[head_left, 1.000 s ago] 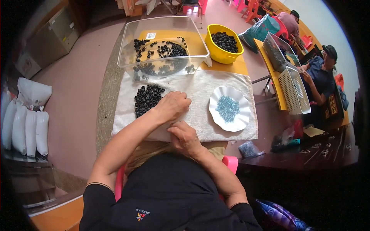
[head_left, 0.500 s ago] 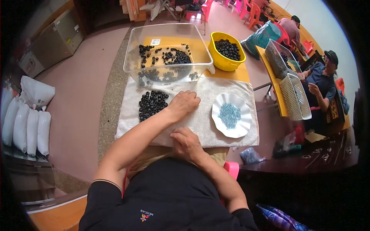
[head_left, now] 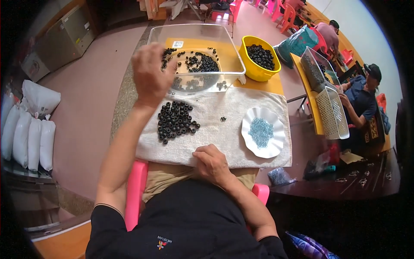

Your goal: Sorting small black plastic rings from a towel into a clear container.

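Note:
My left hand (head_left: 152, 77) is raised over the left side of a clear plastic bin (head_left: 207, 80), slightly blurred, its thumb apart from its fingers and nothing visible in it. My right hand (head_left: 212, 164) rests at the front edge of a white towel (head_left: 224, 142), fingers curled together; whatever they hold, if anything, is hidden. Black ring-shaped pieces (head_left: 174, 121) lie in a group on the towel's left half. A small dark piece (head_left: 223, 118) sits alone near the middle. To its right, a white wavy-rimmed plate (head_left: 276, 144) holds small pale-blue bits (head_left: 261, 133). More black pieces are scattered inside the bin.
A yellow tub (head_left: 258, 74) full of black pieces stands right of the bin. Another person (head_left: 364, 95) sits at the right by a white perforated basket (head_left: 332, 113). White sacks (head_left: 28, 138) stand at the left, and a pink chair (head_left: 137, 190) is under me.
My left hand has lifted off the towel's middle and swung up and left to the bin. The small dark piece now shows where it was. My right hand has barely moved.

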Tool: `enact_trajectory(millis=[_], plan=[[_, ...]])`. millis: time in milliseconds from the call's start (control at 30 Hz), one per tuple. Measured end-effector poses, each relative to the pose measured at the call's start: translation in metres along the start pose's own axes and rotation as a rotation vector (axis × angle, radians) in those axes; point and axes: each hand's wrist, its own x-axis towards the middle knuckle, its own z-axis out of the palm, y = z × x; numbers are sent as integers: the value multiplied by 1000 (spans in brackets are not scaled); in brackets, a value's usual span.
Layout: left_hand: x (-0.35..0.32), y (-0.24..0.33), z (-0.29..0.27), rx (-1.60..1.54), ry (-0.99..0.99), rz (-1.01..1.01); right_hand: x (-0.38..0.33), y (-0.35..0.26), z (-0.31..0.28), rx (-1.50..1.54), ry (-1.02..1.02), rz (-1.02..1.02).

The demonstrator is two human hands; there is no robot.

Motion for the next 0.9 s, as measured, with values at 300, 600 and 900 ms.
enact_trajectory(millis=[300,600,900], plan=[[13,-95,16,-932,-477,-1556,1,-1,3,-40,20,-7],[-15,-107,28,-899,-370,-1297,1,-1,1,-45,-35,-13],[4,-82,-1,-1076,-100,-1151,3,-5,5,-81,-17,-11]])
